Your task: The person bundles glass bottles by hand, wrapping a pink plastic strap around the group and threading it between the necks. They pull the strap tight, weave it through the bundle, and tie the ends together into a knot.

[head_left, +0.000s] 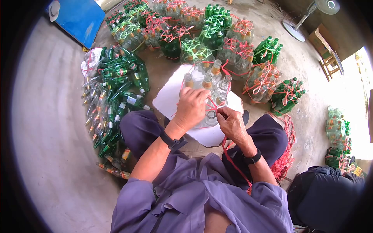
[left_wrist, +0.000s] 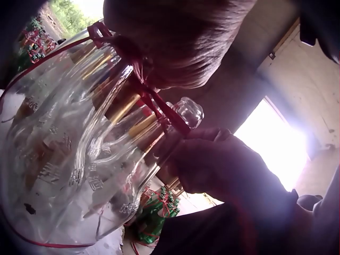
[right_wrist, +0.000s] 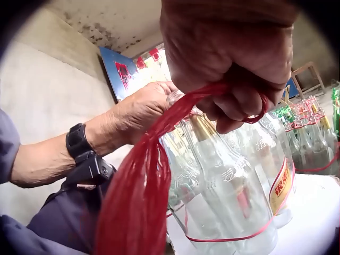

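A bundle of clear glass bottles (head_left: 199, 72) stands upright on a white board (head_left: 168, 97) between the person's knees. Red plastic twine (right_wrist: 135, 199) criss-crosses the bottle necks, and a strand of it circles the bottles lower down. Over the near-left necks, the left hand (head_left: 191, 105) pinches the twine; its fingertips are partly hidden. At the near right of the bundle, the right hand (head_left: 234, 123) grips the twine with curled fingers, one loop passing round them. In the left wrist view, a stretch of twine (left_wrist: 166, 110) runs taut between both hands.
Green and clear loose bottles (head_left: 116, 79) lie heaped on the left. Tied bottle bundles (head_left: 233, 50) stand in an arc beyond the board. A pile of red twine (head_left: 284, 155) lies by the right knee. A fan (head_left: 295, 29) stands at the back right.
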The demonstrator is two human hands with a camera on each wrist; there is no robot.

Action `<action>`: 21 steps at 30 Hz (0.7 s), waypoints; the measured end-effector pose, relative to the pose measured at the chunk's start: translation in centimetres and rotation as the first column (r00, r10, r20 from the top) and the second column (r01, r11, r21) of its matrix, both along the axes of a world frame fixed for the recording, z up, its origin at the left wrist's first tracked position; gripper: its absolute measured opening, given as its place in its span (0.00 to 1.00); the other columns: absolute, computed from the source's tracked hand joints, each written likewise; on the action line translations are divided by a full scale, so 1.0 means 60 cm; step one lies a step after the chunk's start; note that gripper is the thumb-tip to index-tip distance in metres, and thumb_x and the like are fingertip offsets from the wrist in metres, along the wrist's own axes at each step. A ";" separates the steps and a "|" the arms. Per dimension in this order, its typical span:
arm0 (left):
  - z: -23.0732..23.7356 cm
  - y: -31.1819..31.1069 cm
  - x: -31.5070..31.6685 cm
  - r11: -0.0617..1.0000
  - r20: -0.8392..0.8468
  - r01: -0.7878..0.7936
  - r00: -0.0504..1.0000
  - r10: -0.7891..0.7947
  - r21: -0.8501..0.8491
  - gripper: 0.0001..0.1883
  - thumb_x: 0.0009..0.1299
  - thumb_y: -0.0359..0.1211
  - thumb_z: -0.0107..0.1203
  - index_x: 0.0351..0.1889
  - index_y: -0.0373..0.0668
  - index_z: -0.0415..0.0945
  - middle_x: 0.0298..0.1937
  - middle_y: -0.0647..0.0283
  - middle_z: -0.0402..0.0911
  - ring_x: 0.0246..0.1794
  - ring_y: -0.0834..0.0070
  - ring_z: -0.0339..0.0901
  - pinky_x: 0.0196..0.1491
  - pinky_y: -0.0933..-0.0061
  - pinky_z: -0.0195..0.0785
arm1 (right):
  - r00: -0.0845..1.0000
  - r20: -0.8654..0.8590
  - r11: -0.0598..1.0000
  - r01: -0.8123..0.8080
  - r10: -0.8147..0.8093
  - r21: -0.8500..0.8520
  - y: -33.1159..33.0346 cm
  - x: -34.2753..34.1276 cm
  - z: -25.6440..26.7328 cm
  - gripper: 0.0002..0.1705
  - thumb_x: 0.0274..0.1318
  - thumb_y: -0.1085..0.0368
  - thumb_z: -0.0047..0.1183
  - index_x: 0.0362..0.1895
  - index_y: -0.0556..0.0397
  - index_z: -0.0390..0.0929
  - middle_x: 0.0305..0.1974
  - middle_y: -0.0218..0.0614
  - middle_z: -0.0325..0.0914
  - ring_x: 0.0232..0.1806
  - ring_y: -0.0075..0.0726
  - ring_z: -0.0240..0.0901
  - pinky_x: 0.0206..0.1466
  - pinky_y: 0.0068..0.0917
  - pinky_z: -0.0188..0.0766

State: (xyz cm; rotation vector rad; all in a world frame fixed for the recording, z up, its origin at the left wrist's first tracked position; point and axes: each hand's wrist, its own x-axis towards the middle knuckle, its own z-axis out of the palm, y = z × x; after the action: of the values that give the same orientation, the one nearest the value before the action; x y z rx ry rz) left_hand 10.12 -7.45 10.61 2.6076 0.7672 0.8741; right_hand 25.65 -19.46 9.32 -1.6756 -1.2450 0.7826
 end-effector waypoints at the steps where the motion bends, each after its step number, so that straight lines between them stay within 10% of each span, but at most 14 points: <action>1: 0.000 0.000 0.000 1.000 -0.002 -0.001 1.000 0.001 0.000 0.16 0.61 0.24 0.59 0.48 0.41 0.79 0.48 0.59 0.84 0.49 0.62 0.79 0.59 0.60 0.62 | 1.000 -0.002 1.000 -0.001 0.001 0.000 0.000 -0.001 -0.004 0.09 0.55 0.70 0.56 0.39 0.62 0.83 0.31 0.54 0.83 0.34 0.56 0.83 0.41 0.41 0.76; 10: -0.001 -0.002 -0.001 0.999 0.037 -0.027 0.999 0.026 0.030 0.16 0.59 0.24 0.57 0.47 0.41 0.79 0.46 0.59 0.84 0.49 0.61 0.79 0.58 0.58 0.64 | 0.975 0.210 0.993 -0.092 0.075 0.072 -0.008 0.004 0.012 0.18 0.48 0.66 0.63 0.44 0.61 0.81 0.31 0.48 0.80 0.29 0.52 0.80 0.38 0.41 0.75; 12: 0.001 -0.001 -0.002 1.000 0.016 -0.029 0.999 0.029 -0.002 0.16 0.59 0.24 0.57 0.47 0.42 0.79 0.46 0.60 0.84 0.49 0.62 0.79 0.60 0.58 0.62 | 0.971 0.227 0.979 -0.117 0.077 0.164 -0.007 0.004 -0.001 0.22 0.49 0.60 0.65 0.46 0.63 0.81 0.25 0.41 0.73 0.24 0.38 0.70 0.31 0.35 0.69; 21: 0.004 -0.008 -0.003 0.994 0.028 -0.095 0.995 0.094 0.052 0.13 0.63 0.29 0.59 0.46 0.48 0.83 0.45 0.66 0.86 0.44 0.63 0.80 0.62 0.58 0.56 | 0.921 0.384 0.976 -0.142 0.070 0.163 0.006 -0.002 -0.025 0.25 0.46 0.53 0.72 0.29 0.63 0.76 0.22 0.52 0.75 0.23 0.56 0.75 0.29 0.46 0.71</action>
State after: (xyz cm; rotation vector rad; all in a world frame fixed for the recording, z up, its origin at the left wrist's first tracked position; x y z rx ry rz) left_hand 9.93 -7.94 10.85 2.6190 0.8787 0.9653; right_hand 25.54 -19.12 7.81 -1.6590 -1.6339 0.3956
